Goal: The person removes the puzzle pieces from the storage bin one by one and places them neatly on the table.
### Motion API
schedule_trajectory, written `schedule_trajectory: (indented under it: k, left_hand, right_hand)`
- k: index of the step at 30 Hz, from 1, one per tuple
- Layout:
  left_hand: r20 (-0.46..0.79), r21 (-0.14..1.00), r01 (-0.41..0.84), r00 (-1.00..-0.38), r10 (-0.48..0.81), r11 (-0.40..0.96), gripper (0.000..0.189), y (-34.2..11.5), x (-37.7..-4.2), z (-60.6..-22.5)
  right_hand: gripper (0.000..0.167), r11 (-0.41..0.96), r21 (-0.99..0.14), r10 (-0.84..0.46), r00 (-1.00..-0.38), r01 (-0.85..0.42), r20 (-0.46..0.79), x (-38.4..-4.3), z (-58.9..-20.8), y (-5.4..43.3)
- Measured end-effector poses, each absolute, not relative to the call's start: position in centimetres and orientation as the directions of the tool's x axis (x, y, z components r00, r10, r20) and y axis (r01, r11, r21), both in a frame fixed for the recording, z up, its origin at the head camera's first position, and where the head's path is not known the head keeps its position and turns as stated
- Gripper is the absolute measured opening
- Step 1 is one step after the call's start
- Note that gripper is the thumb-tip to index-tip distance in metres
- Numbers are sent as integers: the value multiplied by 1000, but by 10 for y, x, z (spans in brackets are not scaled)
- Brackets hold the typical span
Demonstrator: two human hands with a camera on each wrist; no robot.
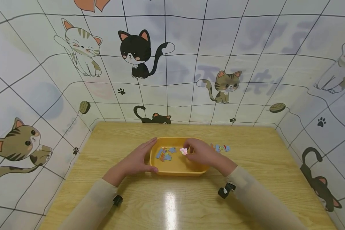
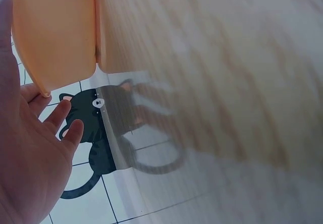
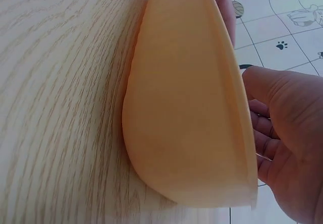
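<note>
A shallow yellow tray (image 1: 176, 173) sits on the wooden table. My left hand (image 1: 136, 159) spans its left end, fingers toward the far corner and thumb by the near one. In the left wrist view, extended fingertips touch the edge of the tray (image 2: 55, 32). Over the right half of the tray, my right hand (image 1: 202, 152) pinches a small pinkish-white jigsaw piece (image 1: 184, 151) between thumb and fingers. Several blue and orange jigsaw pieces (image 1: 167, 157) lie inside the tray at the left. The tray's side (image 3: 181, 93) hides the pinched piece from the right wrist view.
Beyond the tray's right end, several more jigsaw pieces (image 1: 217, 148) lie in a row on the table (image 1: 247, 185), partly behind my right hand. White walls (image 1: 184, 64) with printed cats and grid lines enclose the table's back and sides.
</note>
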State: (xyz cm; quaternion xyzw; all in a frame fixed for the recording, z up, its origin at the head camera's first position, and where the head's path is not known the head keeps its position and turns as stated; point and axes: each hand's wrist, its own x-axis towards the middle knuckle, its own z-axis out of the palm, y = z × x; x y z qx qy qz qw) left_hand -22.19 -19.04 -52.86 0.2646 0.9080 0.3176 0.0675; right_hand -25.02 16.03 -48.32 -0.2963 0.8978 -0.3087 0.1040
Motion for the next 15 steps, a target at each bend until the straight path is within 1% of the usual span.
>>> schedule_trajectory:
  k: [7, 15]
  left_hand:
    - [45, 603, 437, -853, 519, 667, 136, -190, -222, -528]
    - [45, 611, 439, -850, 524, 659, 136, -190, -221, -527]
  right_hand:
    - [27, 630, -622, -570, -821, -465, 36, -245, -481, 175]
    - [24, 605, -634, -563, -822, -481, 86, -240, -481, 194]
